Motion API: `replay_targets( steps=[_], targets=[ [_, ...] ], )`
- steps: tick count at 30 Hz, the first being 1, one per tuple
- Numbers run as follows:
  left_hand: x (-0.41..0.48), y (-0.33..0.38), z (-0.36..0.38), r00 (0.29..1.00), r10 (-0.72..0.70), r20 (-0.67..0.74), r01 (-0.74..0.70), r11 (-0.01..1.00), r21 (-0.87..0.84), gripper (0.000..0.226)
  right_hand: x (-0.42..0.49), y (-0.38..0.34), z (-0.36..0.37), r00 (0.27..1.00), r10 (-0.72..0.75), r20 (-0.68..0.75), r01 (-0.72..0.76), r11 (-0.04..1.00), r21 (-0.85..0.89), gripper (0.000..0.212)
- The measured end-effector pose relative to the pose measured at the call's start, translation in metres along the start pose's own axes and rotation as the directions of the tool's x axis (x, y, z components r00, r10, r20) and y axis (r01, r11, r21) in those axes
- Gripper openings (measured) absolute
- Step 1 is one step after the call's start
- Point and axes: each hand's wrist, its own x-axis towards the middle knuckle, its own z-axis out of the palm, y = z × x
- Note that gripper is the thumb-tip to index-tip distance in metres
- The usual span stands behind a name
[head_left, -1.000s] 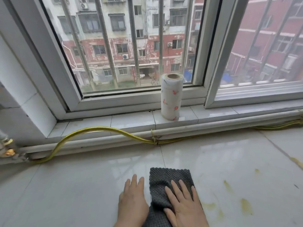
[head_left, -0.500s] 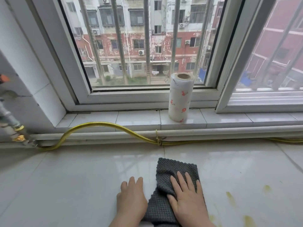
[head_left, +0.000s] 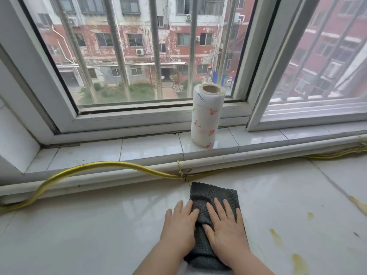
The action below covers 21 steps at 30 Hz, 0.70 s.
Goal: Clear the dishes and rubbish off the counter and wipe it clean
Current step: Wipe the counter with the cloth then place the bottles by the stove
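Soft, overcast daylight comes in through the window [head_left: 139, 56] — bright and even, with no hard shadows anywhere. The glossy counter [head_left: 79, 225] throws back pale, streaky glare. Wide-angle distortion bows the window frame [head_left: 139, 121] toward the edges; the right-hand pane [head_left: 327, 56] looks hazy and soft — the centre is sharp.
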Motion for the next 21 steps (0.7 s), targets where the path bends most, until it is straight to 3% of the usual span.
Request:
replay_targets(
  steps=[6, 11, 21],
  targets=[
    [0.024, 0.011, -0.012, 0.999, 0.018, 0.040, -0.022, 0.996, 0.082, 0.060, 0.012, 0.000, -0.012, 0.995, 0.086, 0.057, -0.083, 0.996, -0.045, 0.071],
    [0.040, 0.018, -0.019, 0.998, -0.002, 0.056, -0.004, 0.994, 0.107, 0.064, 0.026, 0.002, -0.019, 0.988, 0.146, 0.047, -0.145, 0.989, -0.041, 0.058],
    [0.073, 0.039, -0.029, 0.992, -0.111, 0.063, 0.102, 0.987, 0.123, 0.067, 0.068, 0.034, -0.009, 1.000, -0.009, -0.011, 0.010, 0.999, 0.042, 0.060]
  ],
)
